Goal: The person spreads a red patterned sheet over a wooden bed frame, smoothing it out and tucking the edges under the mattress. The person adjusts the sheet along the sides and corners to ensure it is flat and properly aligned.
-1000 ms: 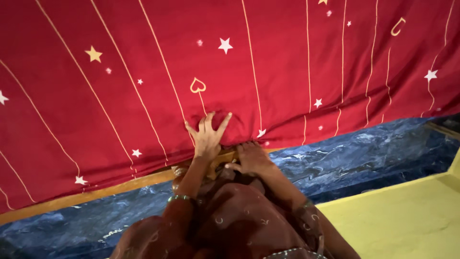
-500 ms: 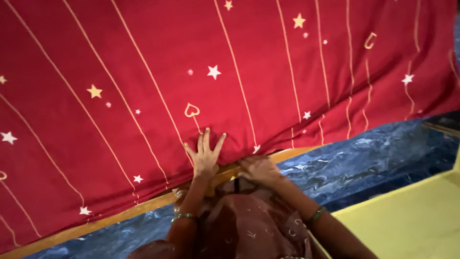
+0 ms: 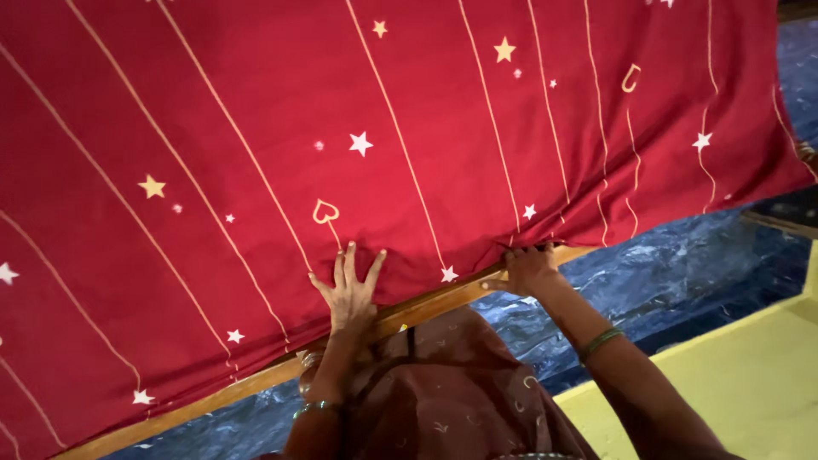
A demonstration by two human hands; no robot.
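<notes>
- Red bedsheet [image 3: 358, 128] covers nearly the whole upper part of the view; it is printed with thin slanting cream lines, small white and yellow stars, and outlined hearts, and it lies spread over the bed with its lower edge hanging down the side.
- Along that lower edge a strip of the wooden bed frame [image 3: 213, 396] shows, running from the lower left up toward the middle right, just below the sheet's hem.
- Below the frame, a dark blue mottled surface [image 3: 682, 273] stretches along the bed's side.
- Left hand [image 3: 348, 294] lies flat on the sheet near its lower edge, fingers spread wide and pointing up, palm pressed on the cloth; it closes on nothing. A metal bangle [image 3: 313, 409] sits on that wrist.
- Between the two arms, the person's brown patterned garment [image 3: 452, 400] fills the bottom middle of the view.
- Right hand [image 3: 528, 266] is at the hem, just right of the left hand, its fingers curled around the sheet's edge where the cloth bunches into folds above the frame; the grip is closed on the sheet.
- A green bangle [image 3: 601, 342] rings the right forearm.
- Far right and low, a pale yellow floor [image 3: 750, 383] meets the blue surface.
</notes>
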